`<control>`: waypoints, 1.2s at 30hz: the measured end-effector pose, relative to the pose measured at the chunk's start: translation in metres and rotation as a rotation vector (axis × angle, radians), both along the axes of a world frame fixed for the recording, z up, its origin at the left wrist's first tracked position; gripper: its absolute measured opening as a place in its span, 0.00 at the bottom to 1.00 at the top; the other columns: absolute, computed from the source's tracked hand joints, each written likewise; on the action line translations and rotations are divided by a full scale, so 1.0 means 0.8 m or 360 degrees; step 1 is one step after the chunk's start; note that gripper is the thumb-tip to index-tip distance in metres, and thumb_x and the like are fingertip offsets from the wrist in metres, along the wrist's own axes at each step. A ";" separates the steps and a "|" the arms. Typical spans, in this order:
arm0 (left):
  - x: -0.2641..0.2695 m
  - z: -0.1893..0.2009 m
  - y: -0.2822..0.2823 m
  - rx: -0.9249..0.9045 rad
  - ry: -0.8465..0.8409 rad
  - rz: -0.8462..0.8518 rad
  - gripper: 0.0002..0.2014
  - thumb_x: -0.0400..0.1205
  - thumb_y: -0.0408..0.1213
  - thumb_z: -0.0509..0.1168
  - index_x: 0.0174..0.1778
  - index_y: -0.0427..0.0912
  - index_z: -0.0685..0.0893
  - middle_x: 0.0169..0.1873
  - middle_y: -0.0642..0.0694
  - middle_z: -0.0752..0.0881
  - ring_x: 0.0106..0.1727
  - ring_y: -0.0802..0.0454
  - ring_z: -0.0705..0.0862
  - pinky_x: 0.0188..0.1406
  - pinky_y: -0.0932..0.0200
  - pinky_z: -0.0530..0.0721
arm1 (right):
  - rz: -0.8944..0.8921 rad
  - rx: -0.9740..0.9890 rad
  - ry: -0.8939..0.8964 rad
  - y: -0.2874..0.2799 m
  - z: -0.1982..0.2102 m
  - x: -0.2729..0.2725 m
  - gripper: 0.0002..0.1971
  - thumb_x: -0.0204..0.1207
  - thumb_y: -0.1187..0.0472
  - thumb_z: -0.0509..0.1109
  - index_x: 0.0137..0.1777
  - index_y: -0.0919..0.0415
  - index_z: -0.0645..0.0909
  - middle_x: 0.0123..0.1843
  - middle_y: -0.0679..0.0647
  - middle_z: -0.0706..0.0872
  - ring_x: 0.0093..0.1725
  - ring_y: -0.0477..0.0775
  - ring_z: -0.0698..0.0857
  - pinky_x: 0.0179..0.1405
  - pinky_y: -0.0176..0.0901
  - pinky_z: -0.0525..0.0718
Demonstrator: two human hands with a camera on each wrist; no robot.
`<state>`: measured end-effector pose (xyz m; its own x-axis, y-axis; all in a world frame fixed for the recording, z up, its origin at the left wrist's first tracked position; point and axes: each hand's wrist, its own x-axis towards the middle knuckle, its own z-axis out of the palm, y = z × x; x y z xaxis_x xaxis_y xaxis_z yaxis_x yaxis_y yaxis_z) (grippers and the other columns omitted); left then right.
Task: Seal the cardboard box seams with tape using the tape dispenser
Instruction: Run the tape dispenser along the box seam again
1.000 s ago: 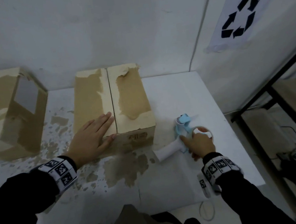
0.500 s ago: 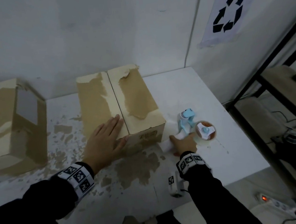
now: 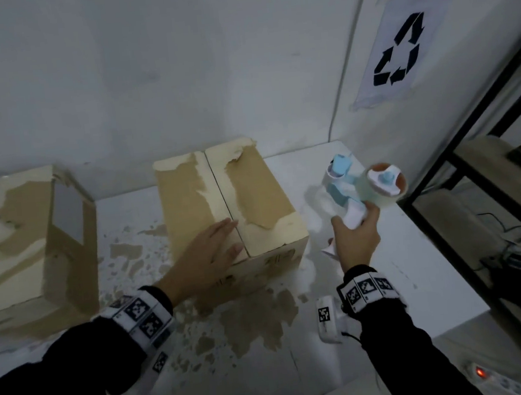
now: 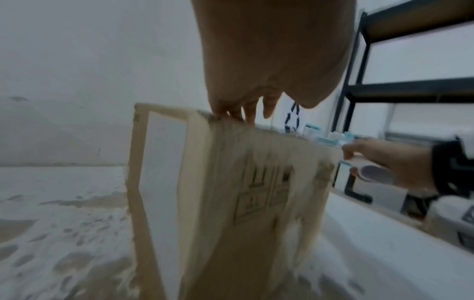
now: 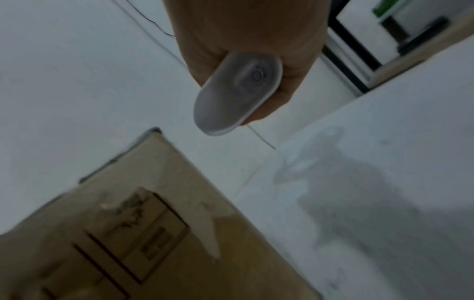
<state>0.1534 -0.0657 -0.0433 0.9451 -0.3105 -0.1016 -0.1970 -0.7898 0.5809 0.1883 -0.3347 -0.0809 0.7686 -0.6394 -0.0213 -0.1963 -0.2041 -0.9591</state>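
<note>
A worn cardboard box with its two top flaps closed and a bare centre seam stands in the middle of the white table. My left hand lies flat on the near end of its top, fingers straight, by the seam; in the left wrist view the box fills the middle. My right hand grips the white handle of a blue-and-white tape dispenser, lifted off the table to the right of the box, tape roll on its right side. In the right wrist view the handle's butt end sticks out of my fist.
A second, torn cardboard box stands at the left. The table top has brown peeled patches near me. A black metal shelf rack stands right of the table. A recycling sign hangs on the wall.
My right hand has closed round the dispenser's handle and lifted it off the table, up and away from me. My left hand has stayed flat on the box.
</note>
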 end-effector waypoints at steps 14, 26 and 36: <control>0.117 0.155 -0.033 -0.1777 0.0954 0.0365 0.33 0.78 0.66 0.52 0.70 0.44 0.73 0.62 0.43 0.84 0.59 0.45 0.86 0.59 0.53 0.84 | 0.0671 -0.0092 -0.0714 0.091 0.133 0.039 0.32 0.62 0.67 0.72 0.60 0.33 0.72 0.48 0.42 0.81 0.41 0.63 0.85 0.34 0.63 0.88; 0.125 0.142 0.004 -0.2086 0.0764 0.0797 0.07 0.81 0.32 0.64 0.50 0.36 0.86 0.25 0.52 0.87 0.24 0.63 0.83 0.25 0.76 0.82 | 0.0724 -0.0028 -0.0567 0.092 0.155 0.083 0.29 0.60 0.56 0.82 0.61 0.51 0.75 0.25 0.51 0.85 0.28 0.62 0.85 0.34 0.62 0.89; 0.138 0.126 0.022 -0.2055 0.0751 0.1209 0.07 0.80 0.38 0.67 0.40 0.40 0.85 0.24 0.53 0.86 0.23 0.64 0.83 0.25 0.74 0.81 | 0.1345 -0.0268 -0.0437 0.085 0.169 0.140 0.11 0.65 0.65 0.80 0.37 0.52 0.80 0.34 0.50 0.87 0.35 0.56 0.88 0.34 0.53 0.89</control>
<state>0.2640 -0.0483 0.0574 0.8756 0.0972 -0.4731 0.3874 0.4437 0.8081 0.3003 -0.2667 0.0544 0.9475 0.1628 0.2751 0.3143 -0.3178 -0.8945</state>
